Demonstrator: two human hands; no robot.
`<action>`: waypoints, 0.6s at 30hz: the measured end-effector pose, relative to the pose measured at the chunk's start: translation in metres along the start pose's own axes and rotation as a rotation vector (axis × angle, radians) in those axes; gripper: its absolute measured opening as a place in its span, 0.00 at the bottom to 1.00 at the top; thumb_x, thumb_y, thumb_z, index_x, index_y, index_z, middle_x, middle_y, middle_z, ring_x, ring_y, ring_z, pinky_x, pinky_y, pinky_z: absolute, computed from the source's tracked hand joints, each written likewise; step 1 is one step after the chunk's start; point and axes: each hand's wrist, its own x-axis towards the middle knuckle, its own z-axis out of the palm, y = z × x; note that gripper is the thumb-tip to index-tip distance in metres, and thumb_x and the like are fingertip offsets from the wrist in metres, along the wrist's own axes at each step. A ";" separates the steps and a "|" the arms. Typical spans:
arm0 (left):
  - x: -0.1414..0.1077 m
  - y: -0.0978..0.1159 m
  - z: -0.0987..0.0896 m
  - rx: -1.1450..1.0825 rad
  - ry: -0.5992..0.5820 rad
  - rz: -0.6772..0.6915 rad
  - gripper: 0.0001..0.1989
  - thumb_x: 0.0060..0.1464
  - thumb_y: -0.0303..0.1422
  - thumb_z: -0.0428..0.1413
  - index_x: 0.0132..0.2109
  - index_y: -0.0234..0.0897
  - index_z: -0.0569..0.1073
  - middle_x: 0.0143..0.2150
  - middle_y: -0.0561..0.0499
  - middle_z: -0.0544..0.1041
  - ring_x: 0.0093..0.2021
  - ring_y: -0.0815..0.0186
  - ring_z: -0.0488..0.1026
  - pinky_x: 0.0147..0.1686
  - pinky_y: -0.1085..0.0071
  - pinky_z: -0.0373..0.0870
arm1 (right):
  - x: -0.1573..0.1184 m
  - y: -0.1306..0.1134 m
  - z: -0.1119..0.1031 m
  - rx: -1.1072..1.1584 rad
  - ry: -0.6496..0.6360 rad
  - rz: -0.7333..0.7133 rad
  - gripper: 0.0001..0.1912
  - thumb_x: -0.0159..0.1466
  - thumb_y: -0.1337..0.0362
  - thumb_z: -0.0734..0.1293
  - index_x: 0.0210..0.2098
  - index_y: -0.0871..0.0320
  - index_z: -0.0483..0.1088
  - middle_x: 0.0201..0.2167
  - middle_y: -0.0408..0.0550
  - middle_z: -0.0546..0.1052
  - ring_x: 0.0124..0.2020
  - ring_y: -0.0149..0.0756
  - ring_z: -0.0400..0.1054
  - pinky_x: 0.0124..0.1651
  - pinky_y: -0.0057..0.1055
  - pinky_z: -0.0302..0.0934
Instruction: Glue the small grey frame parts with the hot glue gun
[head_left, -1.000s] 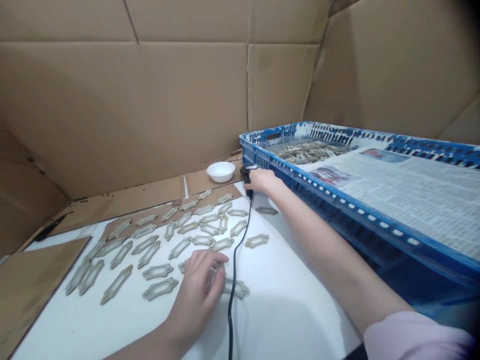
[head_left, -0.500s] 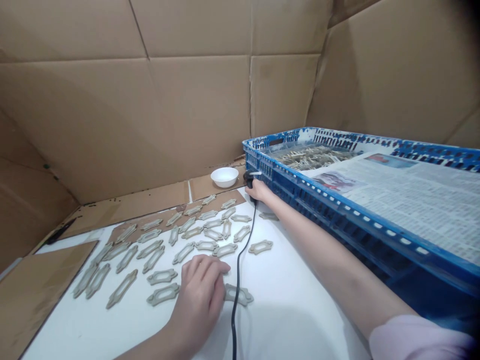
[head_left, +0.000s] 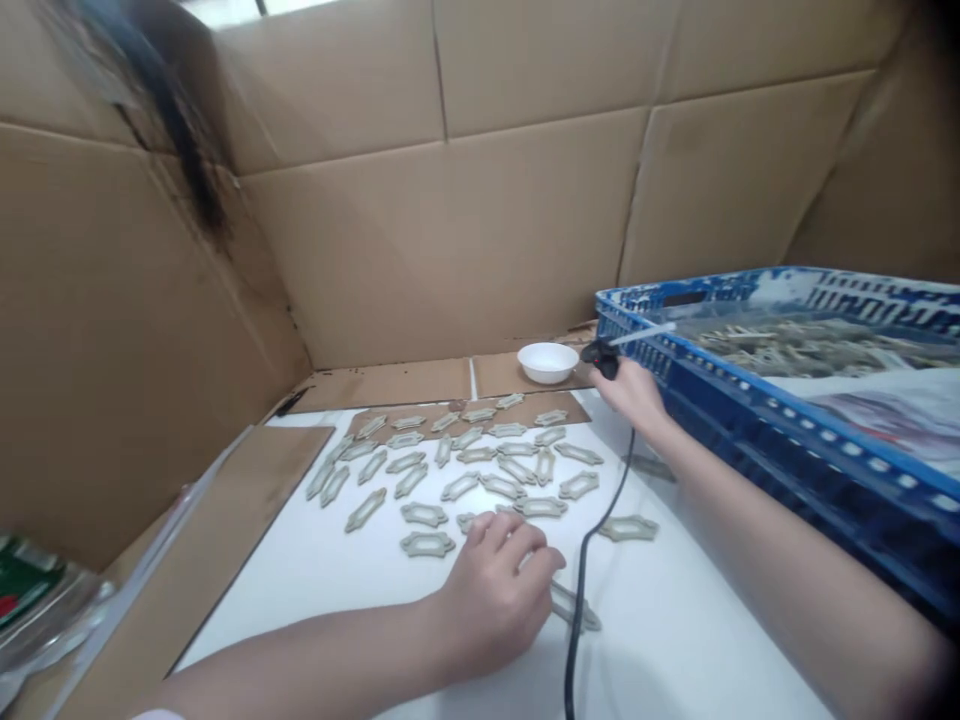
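Note:
My right hand [head_left: 634, 392] is closed round a black glue gun [head_left: 602, 358] beside the blue crate, with a white glue stick poking out of it. A black cord [head_left: 579, 600] runs from the gun down across the white table toward me. My left hand [head_left: 499, 585] rests low over the table with its fingers curled; what they hold, if anything, is hidden. Small grey-green frame-like pieces [head_left: 426, 544] lie spread beyond and around it. One such piece [head_left: 574, 605] sits just right of this hand, partly under the cord.
A blue plastic crate [head_left: 720, 385] at the right holds many strips and newspaper. The white bowl [head_left: 548, 362] stands near the back. Cardboard walls [head_left: 450, 250] enclose the table [head_left: 262, 600]. A cardboard sheet [head_left: 225, 540] and a clear plastic bag [head_left: 67, 620] are at left.
The view has swung left, so the table and crate appear farther right. My right hand still grips the glue gun beside the crate. My left hand stays curled low over the table.

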 end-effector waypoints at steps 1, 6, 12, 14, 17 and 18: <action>0.000 0.002 -0.002 -0.002 -0.012 -0.015 0.15 0.51 0.21 0.42 0.40 0.40 0.68 0.37 0.51 0.73 0.40 0.62 0.68 0.40 0.64 0.62 | -0.002 -0.003 -0.002 0.011 0.028 0.011 0.24 0.61 0.56 0.51 0.45 0.68 0.64 0.40 0.65 0.73 0.43 0.49 0.67 0.37 0.32 0.58; -0.001 -0.012 -0.008 0.027 0.075 -0.118 0.15 0.55 0.25 0.38 0.43 0.41 0.67 0.37 0.55 0.74 0.40 0.67 0.68 0.43 0.68 0.60 | -0.017 -0.020 -0.024 0.224 0.237 0.024 0.20 0.59 0.55 0.55 0.40 0.64 0.68 0.37 0.62 0.74 0.41 0.50 0.68 0.39 0.33 0.58; -0.016 -0.103 -0.049 0.366 0.101 -0.723 0.13 0.55 0.30 0.40 0.38 0.38 0.69 0.38 0.48 0.75 0.42 0.62 0.68 0.44 0.64 0.58 | -0.041 -0.051 -0.055 0.564 0.284 -0.109 0.22 0.59 0.50 0.53 0.26 0.60 0.68 0.22 0.57 0.74 0.27 0.43 0.69 0.33 0.32 0.60; -0.032 -0.134 -0.069 0.444 -0.031 -0.955 0.15 0.55 0.33 0.39 0.37 0.37 0.70 0.36 0.45 0.75 0.39 0.59 0.70 0.37 0.66 0.61 | -0.054 -0.064 -0.052 0.633 0.260 -0.150 0.22 0.59 0.50 0.53 0.22 0.60 0.66 0.18 0.53 0.72 0.24 0.39 0.68 0.31 0.29 0.60; -0.058 -0.163 -0.084 0.465 -0.108 -1.114 0.18 0.55 0.34 0.38 0.32 0.34 0.71 0.32 0.39 0.75 0.33 0.56 0.72 0.28 0.68 0.62 | -0.073 -0.079 -0.034 0.815 0.132 -0.243 0.23 0.60 0.50 0.53 0.23 0.60 0.67 0.15 0.48 0.69 0.20 0.35 0.65 0.27 0.28 0.59; -0.065 -0.168 -0.085 0.463 -0.135 -1.152 0.18 0.54 0.34 0.38 0.30 0.33 0.71 0.32 0.39 0.75 0.32 0.56 0.72 0.26 0.69 0.61 | -0.079 -0.082 -0.025 0.847 0.077 -0.279 0.22 0.60 0.50 0.53 0.25 0.60 0.67 0.14 0.46 0.68 0.19 0.34 0.64 0.25 0.28 0.59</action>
